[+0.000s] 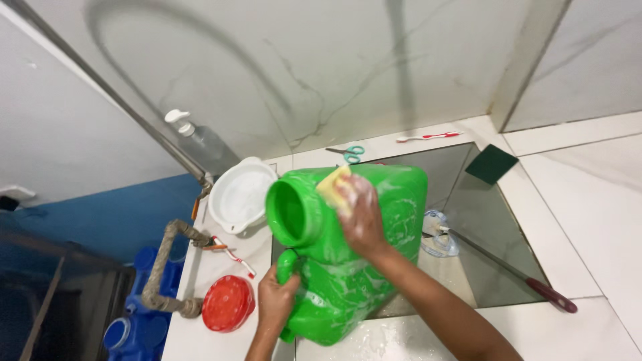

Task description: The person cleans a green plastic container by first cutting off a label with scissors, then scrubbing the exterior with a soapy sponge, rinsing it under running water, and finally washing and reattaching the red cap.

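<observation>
A large green plastic jerrycan (361,267) lies tilted over a steel sink (488,227), its wide round mouth (292,212) facing left and its sides streaked with soap foam. My left hand (276,299) grips the can's handle near the bottom. My right hand (361,214) presses a yellow sponge (332,185) against the can's top near the mouth; the fingers are covered in suds.
A red round lid (228,303) and a white bowl (239,194) sit on the counter at left, with a toothbrush (235,257) between them. Scissors (349,154), another toothbrush (428,136) and a soap dispenser (194,137) stand by the wall. A dark green pad (491,164) and a red-handled utensil (515,274) lie at the sink.
</observation>
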